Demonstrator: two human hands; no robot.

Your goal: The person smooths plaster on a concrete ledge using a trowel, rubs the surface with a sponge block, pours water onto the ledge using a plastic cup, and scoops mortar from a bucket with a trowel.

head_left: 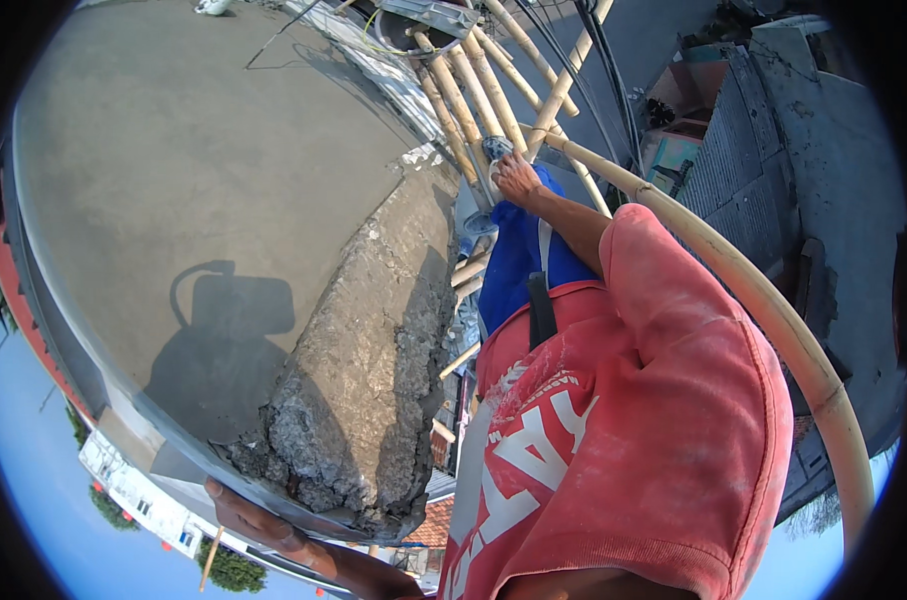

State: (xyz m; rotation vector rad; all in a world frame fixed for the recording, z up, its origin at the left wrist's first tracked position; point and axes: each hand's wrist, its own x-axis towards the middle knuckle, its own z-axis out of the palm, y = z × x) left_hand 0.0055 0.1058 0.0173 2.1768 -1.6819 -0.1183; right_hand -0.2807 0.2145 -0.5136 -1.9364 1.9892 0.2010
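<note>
My right hand (517, 182) hangs low beside my blue shorts (519, 250), its fingers curled. Whatever it may hold is too small and partly covered to name. My left hand (259, 522) lies at the outer edge of the grey plastered wall (194, 130), below the rough end; its fingers are partly hidden. Between the smooth plaster and my body runs a rough, broken concrete ledge (374, 340). Under me, my feet (497, 148) stand on bamboo poles (464, 95).
A thick bamboo rail (764, 290) curves past my right side. Ahead, a round bucket (399, 35) sits on the poles with a grey flat piece (434, 15) across it. Black cables (609, 80) hang at the right, above corrugated roofs (724, 150) far below.
</note>
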